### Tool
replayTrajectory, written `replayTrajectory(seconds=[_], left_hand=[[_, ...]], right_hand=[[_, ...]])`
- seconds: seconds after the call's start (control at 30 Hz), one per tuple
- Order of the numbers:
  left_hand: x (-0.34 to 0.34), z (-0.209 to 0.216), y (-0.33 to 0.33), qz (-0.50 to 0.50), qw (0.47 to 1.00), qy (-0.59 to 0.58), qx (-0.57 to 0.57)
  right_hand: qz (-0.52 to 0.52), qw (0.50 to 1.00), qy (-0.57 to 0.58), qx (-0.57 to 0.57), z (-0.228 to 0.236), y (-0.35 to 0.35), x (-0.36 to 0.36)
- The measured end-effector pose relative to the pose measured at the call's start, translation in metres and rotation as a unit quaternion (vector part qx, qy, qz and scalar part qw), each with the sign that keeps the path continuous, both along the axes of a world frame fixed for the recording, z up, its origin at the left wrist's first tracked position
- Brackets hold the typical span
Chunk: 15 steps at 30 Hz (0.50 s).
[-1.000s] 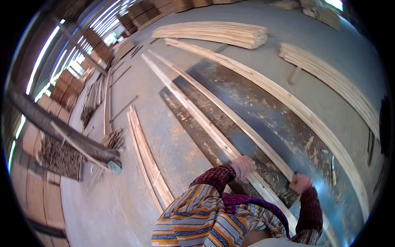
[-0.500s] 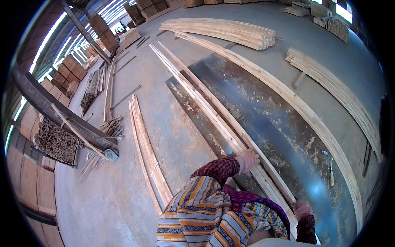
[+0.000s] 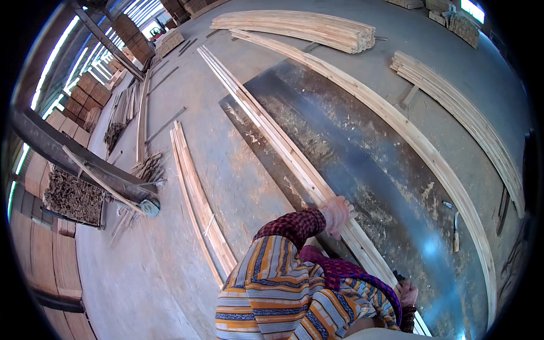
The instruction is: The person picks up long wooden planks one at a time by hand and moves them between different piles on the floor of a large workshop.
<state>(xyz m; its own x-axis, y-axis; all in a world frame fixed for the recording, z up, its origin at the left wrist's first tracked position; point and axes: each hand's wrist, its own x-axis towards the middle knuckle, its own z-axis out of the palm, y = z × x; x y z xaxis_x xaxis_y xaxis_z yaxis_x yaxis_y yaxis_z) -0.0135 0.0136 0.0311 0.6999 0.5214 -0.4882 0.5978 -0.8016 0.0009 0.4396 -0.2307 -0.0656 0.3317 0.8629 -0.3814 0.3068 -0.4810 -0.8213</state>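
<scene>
Wooden strips (image 3: 277, 140) lay together.
The left hand (image 3: 338, 216) grasped them; the right hand (image 3: 408, 293), nearer, had a grip I couldn't tell.

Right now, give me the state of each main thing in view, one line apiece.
Long wooden strips: lying together, side by side
Left hand: curled over the strips
Right hand: low at the strips' right side, fingers partly hidden
Dark sheet: flat on the floor, scuffed, littered with pale bits
Curved tool: lying down, untouched
Far bundle of wood: stacked, untouched
</scene>
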Motion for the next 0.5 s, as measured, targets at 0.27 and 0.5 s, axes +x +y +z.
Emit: replayTrajectory(seconds=[0.27, 0.5], left_hand=[[0.000, -0.007, 0.016, -0.013, 0.999, -0.044, -0.015], [0.002, 0.015, 0.018, -0.007, 0.997, -0.024, -0.072]], right_hand=[[-0.047, 0.965, -0.254, -0.049, -0.005, 0.022, -0.022], [0.045, 0.909, -0.409, -0.064, 0.017, 0.028, -0.040]])
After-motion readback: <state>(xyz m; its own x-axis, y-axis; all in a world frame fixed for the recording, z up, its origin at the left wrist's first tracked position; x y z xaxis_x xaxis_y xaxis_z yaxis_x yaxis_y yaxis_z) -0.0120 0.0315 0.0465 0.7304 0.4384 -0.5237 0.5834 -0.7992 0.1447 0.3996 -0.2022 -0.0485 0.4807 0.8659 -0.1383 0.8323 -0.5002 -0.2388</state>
